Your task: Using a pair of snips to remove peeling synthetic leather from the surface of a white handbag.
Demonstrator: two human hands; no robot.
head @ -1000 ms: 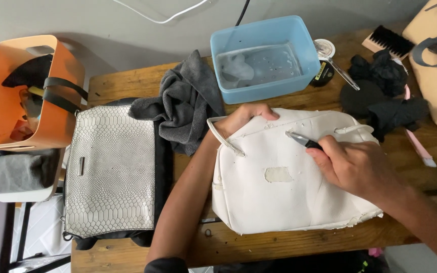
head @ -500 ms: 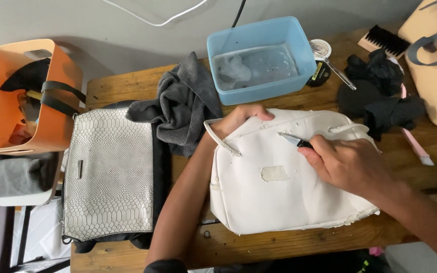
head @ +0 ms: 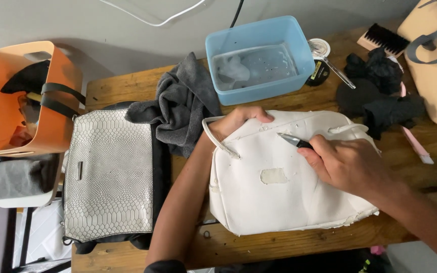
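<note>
A white leather bag (head: 279,197) lies flat on the wooden table (head: 279,247), with a peeled patch near its middle. My left hand (head: 238,121) grips the bag's top left corner beside its thin handle. My right hand (head: 347,164) holds a small dark-handled blade (head: 292,140), whose tip rests on the bag's upper face.
A blue tub (head: 259,58) of water stands behind the bag. A grey cloth (head: 180,106) lies left of it, by a grey snakeskin bag (head: 110,177). An orange basket (head: 18,98) is far left. Black rags (head: 375,91), a brush (head: 383,39), a tin (head: 319,48) and a beige bag (head: 436,65) are right.
My right hand has moved the blade a little to the left and up along the bag's upper face. My left hand has stayed on the bag's corner.
</note>
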